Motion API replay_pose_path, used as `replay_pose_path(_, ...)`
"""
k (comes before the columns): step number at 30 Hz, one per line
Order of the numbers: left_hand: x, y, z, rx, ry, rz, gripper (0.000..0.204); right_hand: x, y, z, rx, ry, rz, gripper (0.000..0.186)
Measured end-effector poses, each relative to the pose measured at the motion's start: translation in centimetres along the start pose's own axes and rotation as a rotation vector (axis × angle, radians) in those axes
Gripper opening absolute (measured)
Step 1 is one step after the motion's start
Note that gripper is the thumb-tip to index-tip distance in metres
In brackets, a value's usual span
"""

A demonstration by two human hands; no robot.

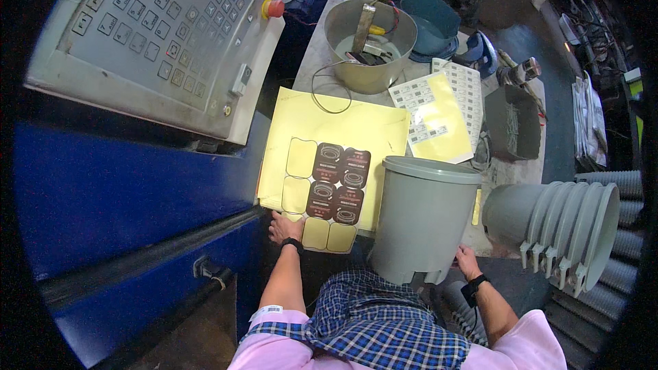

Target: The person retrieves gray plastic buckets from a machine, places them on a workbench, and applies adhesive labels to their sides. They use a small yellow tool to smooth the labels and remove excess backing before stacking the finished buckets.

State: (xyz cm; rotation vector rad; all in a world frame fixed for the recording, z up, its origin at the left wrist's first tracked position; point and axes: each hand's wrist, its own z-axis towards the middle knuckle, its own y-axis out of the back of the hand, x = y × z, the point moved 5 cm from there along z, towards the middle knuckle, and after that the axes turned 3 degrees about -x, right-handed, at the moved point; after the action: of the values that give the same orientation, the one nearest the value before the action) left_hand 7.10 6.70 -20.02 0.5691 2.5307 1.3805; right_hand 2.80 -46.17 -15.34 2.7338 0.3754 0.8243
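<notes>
My left hand (285,229) is at the lower-left corner of a label sheet (305,233), fingers curled at its edge. The sheet carries dark printed labels (329,162) and blank cells, and lies on large yellow paper (384,130). An upright grey plastic bucket (425,219) stands at the right of the labels. My right hand (467,260) is beside its lower right side, fingers bent inward; what they hold, if anything, is hidden.
A machine control panel (157,41) and blue housing (130,185) fill the left. The table (305,65) bears a metal pot (370,27), teal basins (428,14), white label sheets (432,106) and a bin (514,116). Nested grey buckets (507,212) lie sideways at right.
</notes>
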Motion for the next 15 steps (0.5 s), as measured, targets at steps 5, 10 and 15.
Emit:
replay_pose_path(5,-0.5,-2.0,1.0,0.206,-0.323,-0.057,0.068,-0.2,-0.4,0.5,-0.001,0.024,0.016,0.034)
replay_pose_path(10,-1.7,-0.6,-2.1,0.753,-0.416,-0.852,0.033,6.0,3.1,-2.0,-0.369,0.31,0.013,0.025)
replay_pose_path(15,-1.4,7.2,-9.5,0.858,-0.413,-1.192,0.04,18.6,2.5,-10.7,-0.392,0.656,0.171,0.02)
